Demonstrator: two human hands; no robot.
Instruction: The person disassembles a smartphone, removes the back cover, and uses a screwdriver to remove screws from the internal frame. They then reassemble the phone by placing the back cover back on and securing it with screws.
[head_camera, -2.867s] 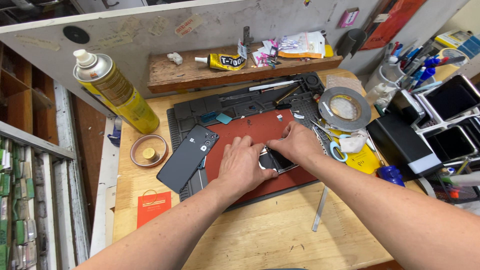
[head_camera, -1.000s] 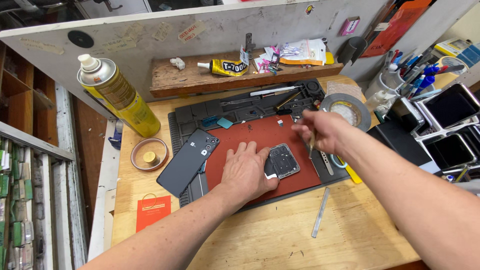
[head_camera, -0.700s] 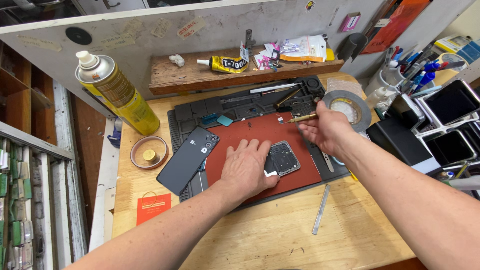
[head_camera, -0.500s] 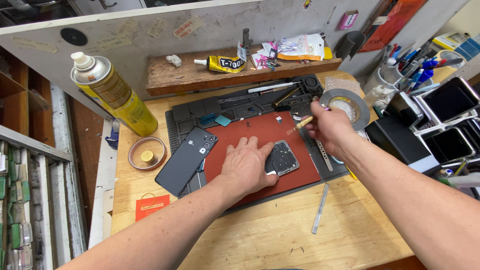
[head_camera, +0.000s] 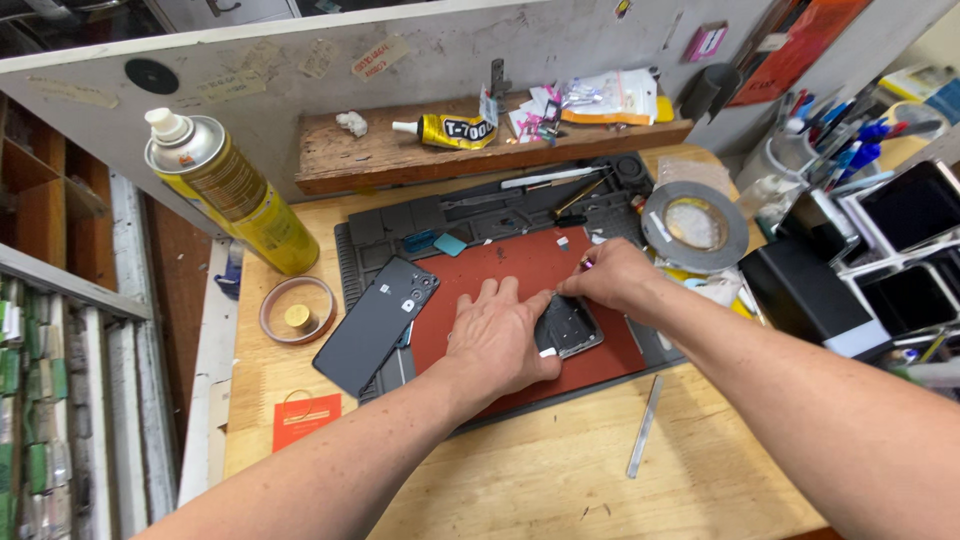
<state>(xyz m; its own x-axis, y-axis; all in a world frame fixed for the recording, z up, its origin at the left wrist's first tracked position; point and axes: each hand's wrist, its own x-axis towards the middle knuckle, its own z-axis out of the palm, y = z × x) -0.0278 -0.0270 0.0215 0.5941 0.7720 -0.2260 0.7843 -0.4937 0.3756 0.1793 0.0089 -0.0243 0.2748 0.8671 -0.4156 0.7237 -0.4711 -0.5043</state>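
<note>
Head view: my left hand (head_camera: 500, 335) lies flat, fingers spread, on the red work mat (head_camera: 520, 270), pressing the left edge of the opened phone body (head_camera: 568, 325). My right hand (head_camera: 612, 280) is pinched closed on a thin tool with a purple tip (head_camera: 585, 264), positioned at the upper edge of the phone body. Detached black back cover (head_camera: 375, 322) lies left of the mat, partly on the grey tray (head_camera: 470, 215). Yellow spray can (head_camera: 235, 195) stands on the table (head_camera: 560, 470); tape roll (head_camera: 695, 225) sits right.
</note>
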